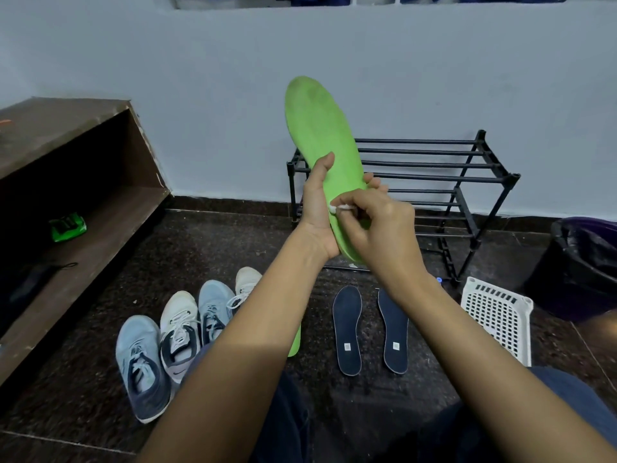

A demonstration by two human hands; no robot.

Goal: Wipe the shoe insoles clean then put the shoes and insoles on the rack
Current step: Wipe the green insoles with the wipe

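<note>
9 o'clock: brown wooden shelf (66, 195); a green packet (67, 226) lies on its lower board.

7 o'clock: four shoes (178, 335) in a row on the dark floor (83, 379), blue and white alternating.

Centre: left grip (315, 215) is clamped on the green insole (317, 128), thumb across its face, fingers wrapped behind. We note the insole stands near upright in the air, far end toward 12 o'clock, in front of the wall (200, 95). Right grip (377, 225) is pinched on a small white wipe (337, 208), pressing it against the insole's lower half.

Under the left forearm, a second green insole (294, 342) on the floor shows only its edge.

5 o'clock: two dark blue insoles (347, 332) flat on the floor, side by side, not touching.

3 o'clock: black rack (434, 168) against the wall, behind the held insole.

4 o'clock: white basket (497, 315); beyond it, at the frame edge, a dark bin (581, 262) with a black liner.
</note>
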